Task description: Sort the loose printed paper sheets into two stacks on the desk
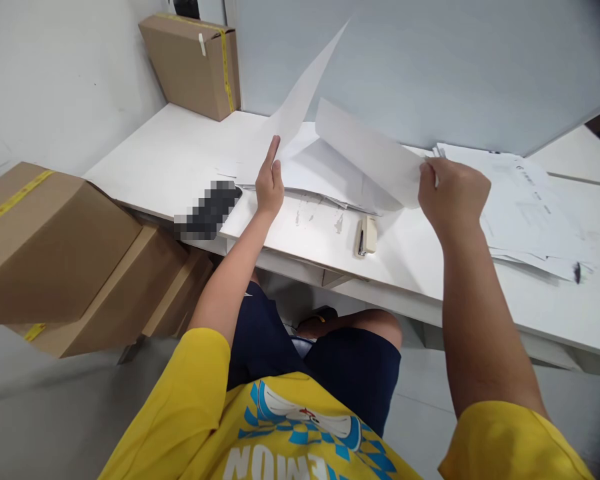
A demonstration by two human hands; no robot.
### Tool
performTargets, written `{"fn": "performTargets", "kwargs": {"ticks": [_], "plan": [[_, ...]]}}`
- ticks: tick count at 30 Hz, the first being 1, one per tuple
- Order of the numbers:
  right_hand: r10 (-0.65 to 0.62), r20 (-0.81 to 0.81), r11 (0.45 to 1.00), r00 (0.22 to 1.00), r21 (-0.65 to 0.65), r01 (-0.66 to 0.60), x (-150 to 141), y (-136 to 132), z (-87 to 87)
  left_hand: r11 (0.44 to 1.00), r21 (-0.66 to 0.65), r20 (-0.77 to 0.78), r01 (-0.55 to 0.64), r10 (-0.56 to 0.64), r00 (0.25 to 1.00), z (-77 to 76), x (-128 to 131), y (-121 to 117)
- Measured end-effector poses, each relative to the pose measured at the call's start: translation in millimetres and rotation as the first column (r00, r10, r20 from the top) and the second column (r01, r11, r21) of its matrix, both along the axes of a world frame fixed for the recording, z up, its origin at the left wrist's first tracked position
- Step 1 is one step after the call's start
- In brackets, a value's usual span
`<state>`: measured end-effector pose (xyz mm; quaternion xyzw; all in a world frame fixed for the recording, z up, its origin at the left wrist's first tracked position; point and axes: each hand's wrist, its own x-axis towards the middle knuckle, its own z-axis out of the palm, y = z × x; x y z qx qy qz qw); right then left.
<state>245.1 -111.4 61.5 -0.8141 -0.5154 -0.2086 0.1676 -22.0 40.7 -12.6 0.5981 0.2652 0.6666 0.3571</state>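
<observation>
My right hand (453,193) is closed, pinching the corner of a white sheet of paper (365,150) between thumb and fingers. That sheet is lifted and curves toward the left. My left hand (270,187) grips the lower edge of another raised paper sheet (305,87), which slants up to the right; some of its fingers are hidden. Beneath both sheets lies a loose stack of papers (325,177) on the white desk. A cream stapler (366,237) rests near the front edge, between my hands.
At right is a pile of printed papers (525,207) with a small black object (577,273) at its corner. A dark blurred-out item (213,210) sits left of my hand. Cardboard boxes stand on the desk (190,67) and at left (50,253). A grey panel (430,67) rises behind.
</observation>
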Motion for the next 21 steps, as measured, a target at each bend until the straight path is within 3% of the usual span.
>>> {"fn": "performTargets", "kwargs": {"ticks": [3, 7, 11, 17, 21], "plan": [[-0.023, -0.036, 0.999, 0.999, 0.024, 0.023, -1, -1, 0.8, 0.996, 0.091, -0.058, 0.012, -0.007, 0.998, -2.2, 0, 2], [-0.128, -0.084, 0.989, 0.988, 0.061, 0.133, -4, 4, 1.7, 0.996, 0.093, -0.090, 0.001, 0.008, 0.996, -4.8, 1, 5], [-0.134, -0.100, 0.976, 0.986, 0.158, 0.148, -5, 9, 0.9, 0.993, 0.116, -0.106, -0.016, 0.028, 0.994, -4.5, 1, 6], [0.013, -0.033, 0.915, 0.999, 0.404, 0.001, -29, 20, -7.1, 0.996, 0.062, -0.042, -0.059, 0.061, 0.997, -7.3, 4, 8], [0.233, -0.062, 0.904, 0.970, 0.381, -0.193, -81, 32, -6.1, 0.978, -0.191, 0.130, -0.083, 0.109, 0.986, 1.4, 0, -3]]}}
